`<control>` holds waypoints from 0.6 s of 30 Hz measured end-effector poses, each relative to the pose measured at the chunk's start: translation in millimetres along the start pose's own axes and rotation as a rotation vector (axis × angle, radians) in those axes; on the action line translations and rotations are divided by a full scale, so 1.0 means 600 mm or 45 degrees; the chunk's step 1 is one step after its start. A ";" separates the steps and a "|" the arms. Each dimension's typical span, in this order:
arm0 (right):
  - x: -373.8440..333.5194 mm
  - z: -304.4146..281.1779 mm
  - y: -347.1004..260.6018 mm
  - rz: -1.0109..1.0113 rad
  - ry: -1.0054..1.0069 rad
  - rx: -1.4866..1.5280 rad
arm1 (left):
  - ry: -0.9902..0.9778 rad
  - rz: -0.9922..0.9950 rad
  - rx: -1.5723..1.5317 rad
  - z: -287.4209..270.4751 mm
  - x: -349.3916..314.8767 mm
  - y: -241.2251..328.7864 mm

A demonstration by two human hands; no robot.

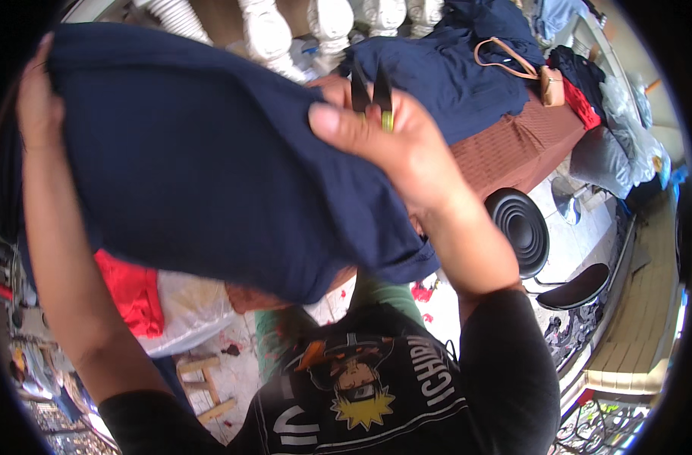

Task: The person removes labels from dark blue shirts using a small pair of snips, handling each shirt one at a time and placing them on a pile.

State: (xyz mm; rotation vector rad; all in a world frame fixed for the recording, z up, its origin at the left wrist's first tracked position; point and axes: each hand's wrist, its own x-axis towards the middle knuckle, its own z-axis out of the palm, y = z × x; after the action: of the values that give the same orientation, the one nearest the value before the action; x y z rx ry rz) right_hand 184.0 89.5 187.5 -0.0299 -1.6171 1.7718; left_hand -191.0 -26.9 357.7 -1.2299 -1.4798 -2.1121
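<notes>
A dark navy garment (187, 159) is stretched out in the air between my two hands, with a folded seam running along its upper edge. At the far left, my left hand (42, 106) is closed on the garment's edge; part of its fingers is hidden behind the cloth. My right hand (399, 144) grips the garment's other side, thumb on top. Tucked in that same hand is a small pair of thread snips (371, 95), its dark blades spread apart and pointing away from me, with a bit of yellow-green handle showing.
Beyond my hands, more navy clothes (445, 80) lie on a brown-covered table (505, 152), beside a tan strapped pouch (552, 87). Black round stools (518, 231) stand at the right. Red cloth (133, 292) and clear plastic (190, 307) lie at the left, near a wooden stool (202, 383).
</notes>
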 end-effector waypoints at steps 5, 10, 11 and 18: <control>-0.045 -0.138 0.112 0.390 0.365 -0.060 | -0.355 -0.002 0.421 0.247 -0.103 -0.226; -0.094 -0.269 0.205 0.552 0.809 -0.598 | -0.880 0.231 0.697 0.331 -0.351 -0.321; -0.111 -0.304 0.231 0.498 0.921 -0.738 | -1.068 0.115 0.617 0.325 -0.408 -0.276; -0.147 -0.371 0.191 0.254 1.250 -0.653 | -1.632 0.083 0.413 0.185 -0.728 -0.124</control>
State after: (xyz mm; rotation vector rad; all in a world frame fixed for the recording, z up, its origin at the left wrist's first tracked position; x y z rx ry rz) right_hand 298.4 240.6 1.7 -1.1393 -1.2615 1.0938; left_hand 74.7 1.8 -12.6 -2.5848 -1.9780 -0.8168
